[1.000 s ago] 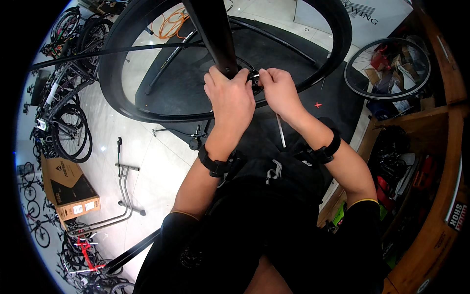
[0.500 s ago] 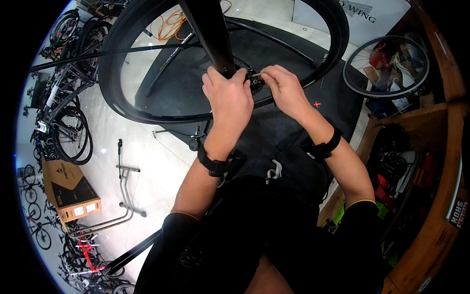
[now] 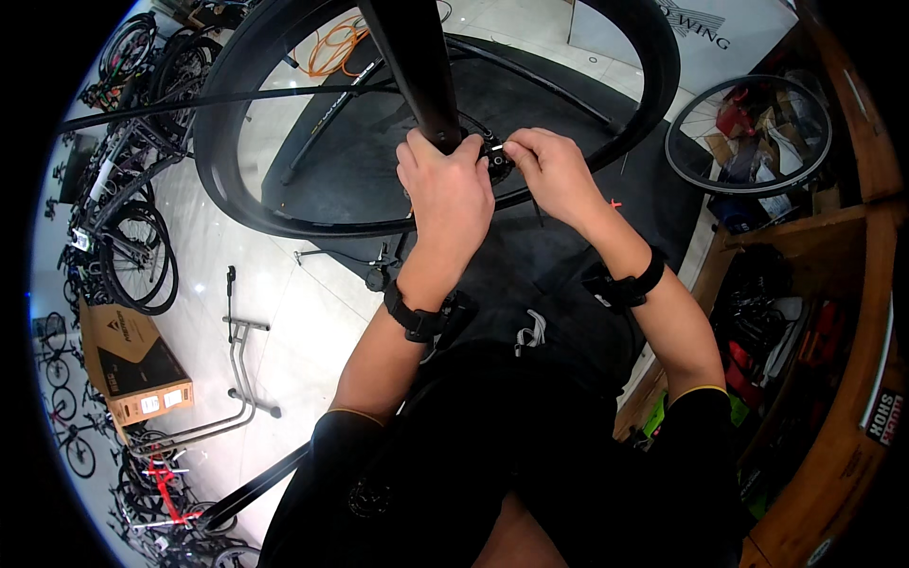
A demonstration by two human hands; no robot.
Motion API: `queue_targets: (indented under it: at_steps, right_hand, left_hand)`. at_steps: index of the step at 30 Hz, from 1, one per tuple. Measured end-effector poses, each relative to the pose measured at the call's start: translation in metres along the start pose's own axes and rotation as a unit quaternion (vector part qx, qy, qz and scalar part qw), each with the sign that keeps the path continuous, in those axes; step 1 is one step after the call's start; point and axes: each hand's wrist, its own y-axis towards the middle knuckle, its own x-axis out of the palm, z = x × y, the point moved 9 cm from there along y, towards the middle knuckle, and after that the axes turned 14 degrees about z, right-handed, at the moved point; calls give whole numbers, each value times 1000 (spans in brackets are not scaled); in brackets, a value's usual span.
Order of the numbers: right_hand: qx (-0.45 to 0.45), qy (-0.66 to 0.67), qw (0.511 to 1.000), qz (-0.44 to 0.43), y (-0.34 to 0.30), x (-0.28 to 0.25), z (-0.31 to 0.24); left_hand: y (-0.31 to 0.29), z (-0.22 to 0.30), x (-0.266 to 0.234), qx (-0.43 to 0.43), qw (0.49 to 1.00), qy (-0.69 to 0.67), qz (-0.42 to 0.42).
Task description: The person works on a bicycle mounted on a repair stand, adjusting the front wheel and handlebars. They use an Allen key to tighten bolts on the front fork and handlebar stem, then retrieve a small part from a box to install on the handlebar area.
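A bicycle wheel with a deep black rim (image 3: 317, 230) lies across the upper view, and a black fork or frame tube (image 3: 414, 71) runs down to its hub. My left hand (image 3: 443, 189) is closed around the lower end of that tube, its thumb beside the hub; the palm side is hidden. Just right of it, my right hand (image 3: 551, 175) pinches a thin silvery tool (image 3: 499, 148), possibly a hex key, whose tip is at the dark metal part (image 3: 498, 168) next to the hub. Whether the tip sits in a bolt is too small to tell.
A dark mat (image 3: 341, 194) lies under the wheel on pale tiles. Left are a metal floor stand (image 3: 241, 369), a cardboard box (image 3: 142, 364) and several bicycles. Another wheel (image 3: 674, 151) leans at right by a wooden shelf (image 3: 805, 222). An orange cable (image 3: 331, 52) lies beyond.
The tube, wheel and both hands have shifted slightly right in view. My right hand has turned a little, and the silvery tool shows at a different angle.
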Motion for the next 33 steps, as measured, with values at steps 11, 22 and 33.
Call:
queue_targets:
  at_steps: [11,22,33]
  right_hand:
    - [26,6,999,18,-1,0,3]
    - [21,9,999,26,-4,0,3]
    - [2,10,999,-50,0,1,-1]
  left_hand:
    - [0,0,0,0,1000,2,-4]
    - [0,0,0,-2,1000,8,-6]
    - [0,0,0,-3,1000,0,-8]
